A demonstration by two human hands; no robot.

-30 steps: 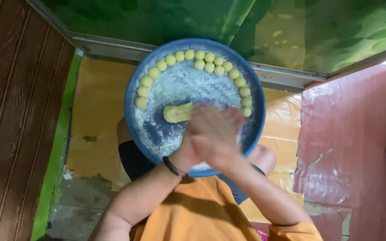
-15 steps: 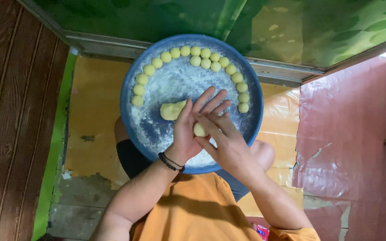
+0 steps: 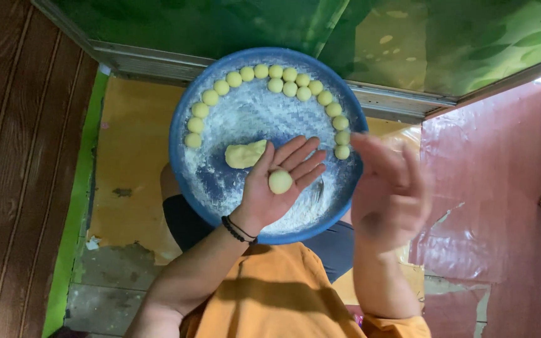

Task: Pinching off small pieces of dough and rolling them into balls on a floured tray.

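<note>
1. Head view: a small round dough ball (image 3: 280,181) sits on the flat, open palm of the left hand (image 3: 277,184).
2. Right hand (image 3: 389,191) hovers just beside it, fingers spread, holding nothing (blurred).
3. Beneath both hands lies a floured blue tray (image 3: 186,181), with a dough lump (image 3: 244,154) beyond the left fingertips and a row of balls (image 3: 283,78) along the far rim.

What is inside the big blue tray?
The blue tray holds white flour, a curved row of small dough balls and a dough lump. One dough ball sits on the open left hand, which covers part of the tray floor.
</note>
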